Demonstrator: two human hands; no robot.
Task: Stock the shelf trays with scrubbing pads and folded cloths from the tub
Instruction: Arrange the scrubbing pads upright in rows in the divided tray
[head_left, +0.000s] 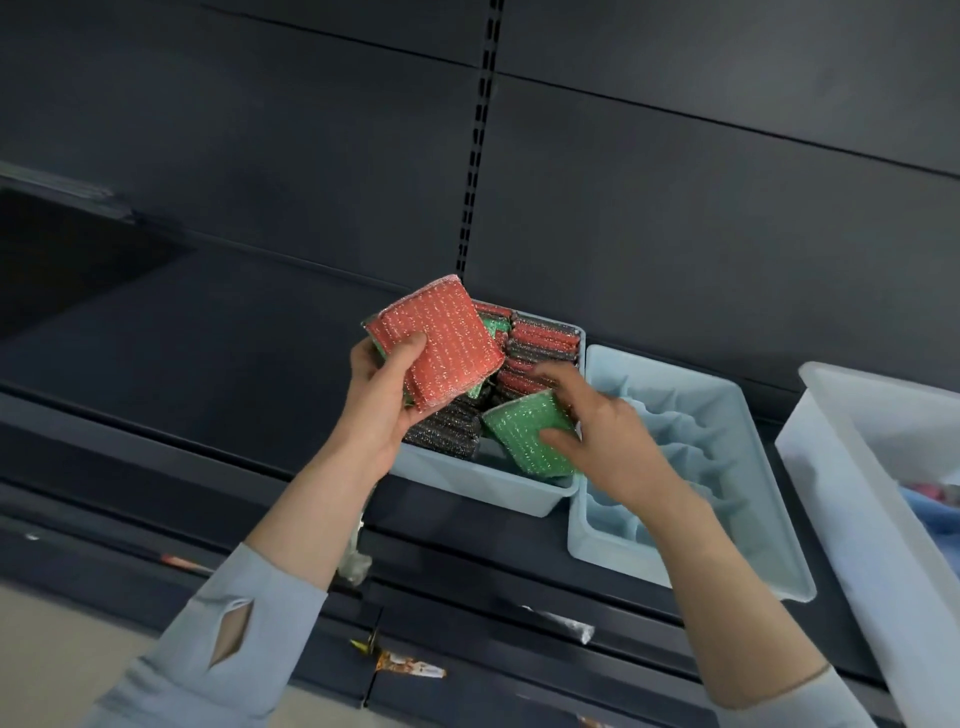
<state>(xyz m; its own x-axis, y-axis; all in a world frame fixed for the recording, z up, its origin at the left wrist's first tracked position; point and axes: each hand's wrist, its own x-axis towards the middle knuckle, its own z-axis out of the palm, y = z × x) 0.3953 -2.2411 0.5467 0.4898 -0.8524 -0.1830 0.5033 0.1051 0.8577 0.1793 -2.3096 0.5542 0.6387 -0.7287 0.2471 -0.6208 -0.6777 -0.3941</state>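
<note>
Stocking looks partway done: the pale blue plastic tray (483, 486) on the dark shelf (182, 374) is nearly full of scrubbing pads, its divided neighbour tray (769, 519) bare. Left hand (382, 400) grips glittery red mesh pads (441, 343); right hand (602, 426) pinches a green pad (519, 431) over the tray.

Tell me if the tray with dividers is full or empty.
Empty: the divided tray shows only bare blue slots, no pads or cloths in it.
</note>
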